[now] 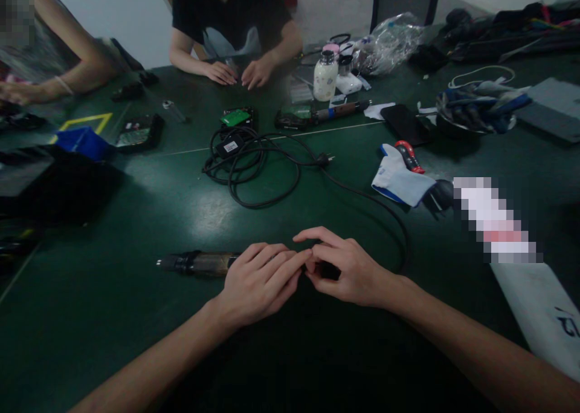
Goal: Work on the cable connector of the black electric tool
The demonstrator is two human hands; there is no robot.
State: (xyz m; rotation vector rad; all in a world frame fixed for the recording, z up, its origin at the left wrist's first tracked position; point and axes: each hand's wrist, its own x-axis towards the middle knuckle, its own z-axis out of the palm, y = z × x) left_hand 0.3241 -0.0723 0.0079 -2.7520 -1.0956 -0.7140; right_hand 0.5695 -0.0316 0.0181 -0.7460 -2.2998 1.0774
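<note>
An electric screwdriver (199,263) lies on its side on the dark green table (149,219), tip pointing left. My left hand (259,283) rests over its rear part with the fingers stretched flat across it. My right hand (347,269) sits just to the right, fingers curled and touching the left fingertips; what it covers is hidden. The tool's black cable (362,196) runs from under my hands up to a coil (247,159) with a power adapter.
White-and-blue gloves (401,180) with a red-handled tool lie at the right. A second screwdriver (338,110), green circuit boards, a white bottle (325,77) and a plastic bag stand at the back. A blue bin (84,141) is left. Two other people sit opposite with hands on the table.
</note>
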